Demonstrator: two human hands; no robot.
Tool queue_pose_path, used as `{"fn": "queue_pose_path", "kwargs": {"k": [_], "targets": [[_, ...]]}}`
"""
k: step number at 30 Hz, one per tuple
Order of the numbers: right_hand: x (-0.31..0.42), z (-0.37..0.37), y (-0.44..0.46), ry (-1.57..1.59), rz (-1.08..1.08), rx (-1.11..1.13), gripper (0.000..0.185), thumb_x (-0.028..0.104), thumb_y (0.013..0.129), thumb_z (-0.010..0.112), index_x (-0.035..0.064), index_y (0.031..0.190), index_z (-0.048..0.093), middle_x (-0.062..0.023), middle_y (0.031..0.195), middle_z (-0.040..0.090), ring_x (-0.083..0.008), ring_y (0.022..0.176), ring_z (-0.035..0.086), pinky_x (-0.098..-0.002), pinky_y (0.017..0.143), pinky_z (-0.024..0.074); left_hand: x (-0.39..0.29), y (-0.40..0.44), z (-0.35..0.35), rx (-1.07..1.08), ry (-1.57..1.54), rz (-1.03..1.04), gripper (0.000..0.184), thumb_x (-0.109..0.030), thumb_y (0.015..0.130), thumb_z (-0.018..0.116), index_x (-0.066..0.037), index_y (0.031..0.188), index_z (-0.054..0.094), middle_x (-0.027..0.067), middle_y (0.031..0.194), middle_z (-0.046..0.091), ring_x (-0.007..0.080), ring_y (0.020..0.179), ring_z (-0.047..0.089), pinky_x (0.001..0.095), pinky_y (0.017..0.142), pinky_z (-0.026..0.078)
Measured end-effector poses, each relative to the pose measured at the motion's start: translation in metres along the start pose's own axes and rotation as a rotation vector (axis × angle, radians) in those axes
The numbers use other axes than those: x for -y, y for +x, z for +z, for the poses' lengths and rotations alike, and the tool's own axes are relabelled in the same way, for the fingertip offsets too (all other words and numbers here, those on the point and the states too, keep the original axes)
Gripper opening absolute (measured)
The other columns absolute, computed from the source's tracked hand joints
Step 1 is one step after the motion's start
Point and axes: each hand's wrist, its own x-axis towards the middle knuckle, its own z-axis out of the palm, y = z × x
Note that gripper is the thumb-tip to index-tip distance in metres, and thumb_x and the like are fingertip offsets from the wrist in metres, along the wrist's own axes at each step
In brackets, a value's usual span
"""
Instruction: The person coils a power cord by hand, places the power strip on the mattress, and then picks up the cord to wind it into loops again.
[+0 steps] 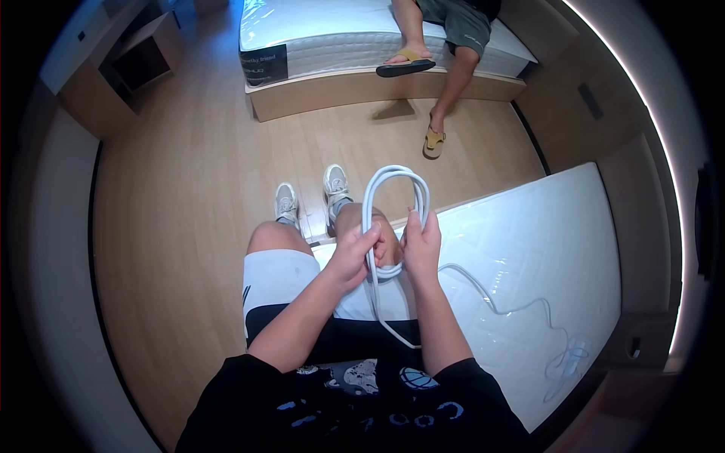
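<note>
My left grip point(352, 255) and right grip point(423, 243) were closed on opposite sides of the coiled, white, flexible cable point(368, 200), held over my lap point(352, 306), where keeping loops even and untwisted required light, level pressure.

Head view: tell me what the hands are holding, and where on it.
A looped white cable: the left hand grips the loop's left side, the right hand its right side, both below the rounded top.

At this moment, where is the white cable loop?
In the head view, the white cable loop is just right of centre, held between the left hand and right hand.
</note>
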Motion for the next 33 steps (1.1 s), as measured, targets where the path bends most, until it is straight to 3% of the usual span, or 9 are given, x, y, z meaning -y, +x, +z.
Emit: {"fn": "queue_pose_path", "kwargs": {"k": [8, 11, 12, 16, 18, 21, 26, 30, 33], "targets": [[0.002, 0.006, -0.008, 0.123, 0.138, -0.003, 0.022, 0.026, 0.105, 0.045, 0.0057, 0.110, 0.050, 0.0022, 0.063, 0.042, -0.0050, 0.046, 0.037, -0.0221, 0.040, 0.0284, -0.003, -0.001, 0.010, -0.115, 0.242, 0.101, 0.022, -0.024, 0.100, 0.057, -0.009, 0.085, 0.051, -0.0006, 0.067, 0.047, 0.0089, 0.056, 0.045, 0.0251, 0.054, 0.039], [0.001, 0.009, -0.011, 0.298, 0.175, 0.006, 0.025, 0.030, 0.106, 0.041, 0.0067, 0.109, 0.048, 0.0014, 0.063, 0.040, -0.0059, 0.045, 0.035, -0.0220, 0.039, 0.0273, -0.008, -0.003, 0.015, 0.051, 0.078, 0.122, 0.015, -0.020, 0.097, 0.059, -0.006, 0.094, 0.056, 0.0034, 0.081, 0.058, 0.0103, 0.070, 0.057, 0.0254, 0.061, 0.048], [0.003, 0.011, -0.010, 0.262, 0.171, 0.013, 0.027, 0.033, 0.107, 0.038, 0.0072, 0.107, 0.046, 0.0012, 0.062, 0.039, -0.0064, 0.044, 0.033, -0.0223, 0.039, 0.0258, -0.010, -0.003, 0.006, 0.110, 0.024, 0.063, 0.019, -0.020, 0.097, 0.057, -0.003, 0.105, 0.060, 0.0088, 0.098, 0.064, 0.0172, 0.090, 0.065, 0.0312, 0.079, 0.055], [0.000, 0.012, -0.008, 0.310, 0.188, 0.079, 0.027, 0.030, 0.107, 0.038, 0.0056, 0.099, 0.047, 0.0017, 0.061, 0.041, -0.0053, 0.043, 0.035, -0.0224, 0.037, 0.0275, -0.010, -0.002, 0.013, 0.005, -0.002, 0.051, 0.027, -0.024, 0.098, 0.058, 0.002, 0.107, 0.059, 0.0106, 0.107, 0.060, 0.0180, 0.088, 0.065, 0.0299, 0.080, 0.054], [-0.006, 0.009, -0.005, 0.301, 0.204, 0.153, 0.030, 0.032, 0.107, 0.037, 0.0067, 0.097, 0.048, 0.0005, 0.063, 0.044, -0.0070, 0.042, 0.036, -0.0223, 0.037, 0.0301, -0.012, 0.001, -0.001, 0.183, 0.047, 0.006, 0.027, -0.026, 0.096, 0.058, 0.001, 0.102, 0.062, 0.0141, 0.101, 0.064, 0.0205, 0.085, 0.067, 0.0304, 0.076, 0.055], [-0.011, 0.006, -0.001, 0.142, 0.194, 0.183, 0.033, 0.031, 0.108, 0.036, 0.0068, 0.090, 0.049, -0.0015, 0.065, 0.049, -0.0074, 0.041, 0.039, -0.0212, 0.037, 0.0325, -0.015, 0.005, -0.011, 0.291, 0.175, 0.015, 0.027, -0.027, 0.094, 0.058, -0.001, 0.094, 0.064, 0.0155, 0.094, 0.067, 0.0206, 0.080, 0.067, 0.0268, 0.067, 0.053], [-0.018, -0.002, 0.006, -0.444, 0.096, 0.229, 0.040, 0.037, 0.106, 0.038, 0.0008, 0.099, 0.055, -0.0133, 0.078, 0.063, -0.0231, 0.065, 0.062, -0.0340, 0.061, 0.0511, -0.008, 0.002, -0.018, 0.215, 0.232, -0.001, 0.024, -0.025, 0.092, 0.059, -0.002, 0.089, 0.063, 0.0128, 0.086, 0.066, 0.0176, 0.070, 0.064, 0.0212, 0.057, 0.048], [0.014, 0.003, -0.001, -0.925, 0.161, 0.245, 0.059, 0.049, 0.100, 0.036, -0.0049, 0.112, 0.057, -0.0314, 0.102, 0.067, -0.0460, 0.102, 0.065, -0.0507, 0.089, 0.0491, -0.009, 0.006, -0.023, 0.196, 0.128, -0.033, 0.023, -0.024, 0.092, 0.059, -0.001, 0.087, 0.063, 0.0136, 0.094, 0.065, 0.0204, 0.084, 0.064, 0.0290, 0.073, 0.052], [0.036, 0.013, -0.007, -1.279, 0.136, 0.304, 0.058, 0.049, 0.100, 0.036, -0.0043, 0.110, 0.058, -0.0296, 0.099, 0.068, -0.0443, 0.097, 0.066, -0.0518, 0.086, 0.0501, -0.004, 0.009, -0.023, 0.223, -0.003, 0.000, 0.021, -0.022, 0.090, 0.059, -0.001, 0.086, 0.062, 0.0184, 0.114, 0.062, 0.0243, 0.102, 0.061, 0.0350, 0.089, 0.050]]}}
